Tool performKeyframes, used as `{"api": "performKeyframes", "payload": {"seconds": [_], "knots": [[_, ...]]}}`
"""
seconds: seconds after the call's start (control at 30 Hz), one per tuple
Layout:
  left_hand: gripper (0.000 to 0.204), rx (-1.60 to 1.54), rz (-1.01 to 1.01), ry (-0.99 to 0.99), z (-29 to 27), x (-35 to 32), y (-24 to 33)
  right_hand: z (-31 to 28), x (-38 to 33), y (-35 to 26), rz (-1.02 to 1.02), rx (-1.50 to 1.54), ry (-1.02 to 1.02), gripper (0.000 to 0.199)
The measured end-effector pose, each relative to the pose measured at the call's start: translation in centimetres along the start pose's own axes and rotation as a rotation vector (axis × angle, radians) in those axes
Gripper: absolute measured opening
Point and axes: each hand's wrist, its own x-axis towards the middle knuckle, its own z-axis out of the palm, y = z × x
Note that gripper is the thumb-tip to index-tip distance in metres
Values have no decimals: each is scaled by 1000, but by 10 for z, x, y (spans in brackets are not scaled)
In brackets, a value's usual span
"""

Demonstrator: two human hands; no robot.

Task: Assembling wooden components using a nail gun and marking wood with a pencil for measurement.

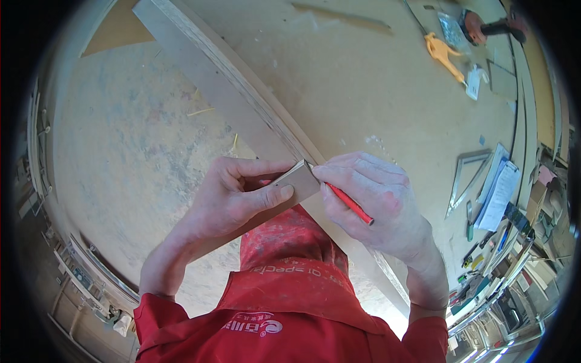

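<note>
My left hand (233, 190) grips a narrow wooden strip (307, 184) near its end, the thumb flat on its face and the fingers behind. From that end the strip runs back toward my left forearm, above my red apron (290, 242). A red pencil (349, 204) is pinched in my right hand (381, 196), its back end pointing toward my right wrist. The right fingertips meet the strip's end, and they hide the pencil's point. Just beyond both hands lies the layered edge of a board (242, 88).
The large worktop (363, 91) spreads ahead and to the right. At its far right are an orange air blow gun (443, 54) and a power drill (475, 27). Nearer lie a metal triangle square (469, 175) and a clipboard with papers (501, 187). Stained floor (139, 139) shows at left.
</note>
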Motion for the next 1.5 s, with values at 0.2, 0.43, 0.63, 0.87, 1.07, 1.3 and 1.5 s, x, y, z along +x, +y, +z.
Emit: {"api": "performKeyframes", "payload": {"seconds": [0.2,0.43,0.63,0.87,1.07,1.3,1.5], "knots": [[43,-90,34,0,22,-5,-14,1,-28,4,-18,6,47,27],[44,-68,39,-35,16,-3,-13,3,-28,2,-6,19,87,26],[42,-43,31,-28,16,-4,-12,3,-21,4,-38,-21,43,27],[42,-38,17,-4,32,-9,-24,-2,-46,0,-30,-36,21,28],[42,-26,9,-31,73,-18,-51,-9,-100,1,-21,-29,36,28],[42,78,43,-8,147,-36,-111,-22,-200,9,-12,-27,18,29],[41,27,65,9,226,-58,-175,-37,-299,17,-20,5,-5,30]]}}
